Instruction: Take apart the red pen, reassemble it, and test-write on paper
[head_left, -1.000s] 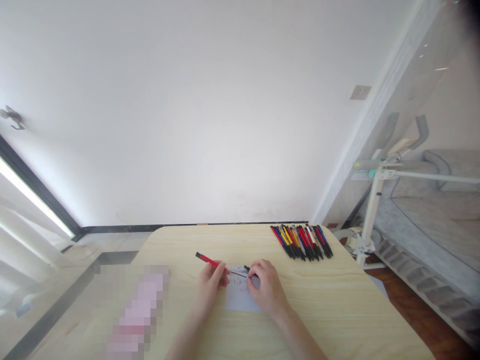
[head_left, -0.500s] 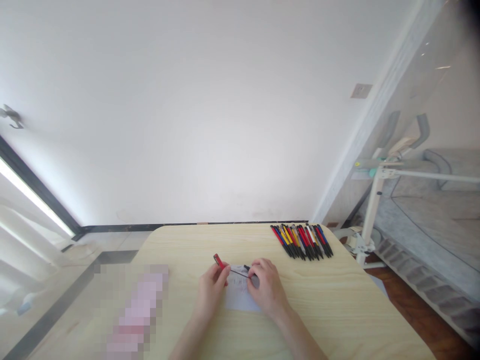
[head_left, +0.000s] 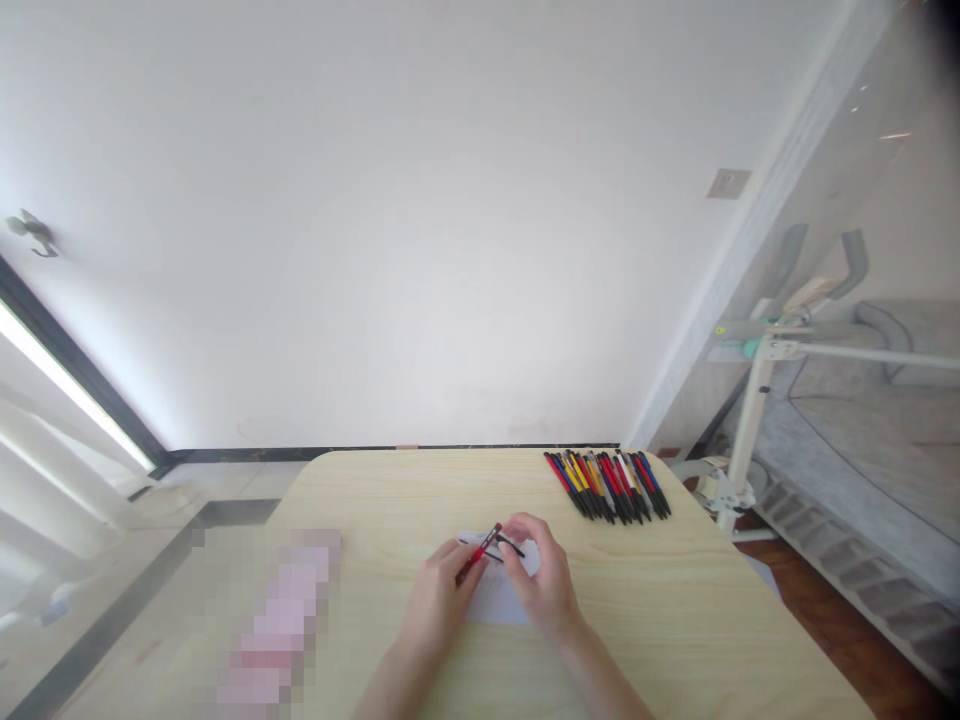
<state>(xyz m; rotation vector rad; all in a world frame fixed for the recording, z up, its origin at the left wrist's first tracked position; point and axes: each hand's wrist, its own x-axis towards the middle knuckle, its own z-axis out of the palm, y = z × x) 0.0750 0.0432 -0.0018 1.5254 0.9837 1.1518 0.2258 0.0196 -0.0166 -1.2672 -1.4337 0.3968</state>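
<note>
Red pen [head_left: 480, 553] in close-fingered left hand [head_left: 441, 590]

pale wall [head_left: 412, 220] | wall plate [head_left: 729, 184] right | white curtain [head_left: 60, 470] left | grey sofa [head_left: 870, 430] right | brown floor [head_left: 825, 612] lower right

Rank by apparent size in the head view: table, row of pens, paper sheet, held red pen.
1. Table
2. Row of pens and paper sheet: too close to rank, sheet partly hidden
3. Held red pen
</note>
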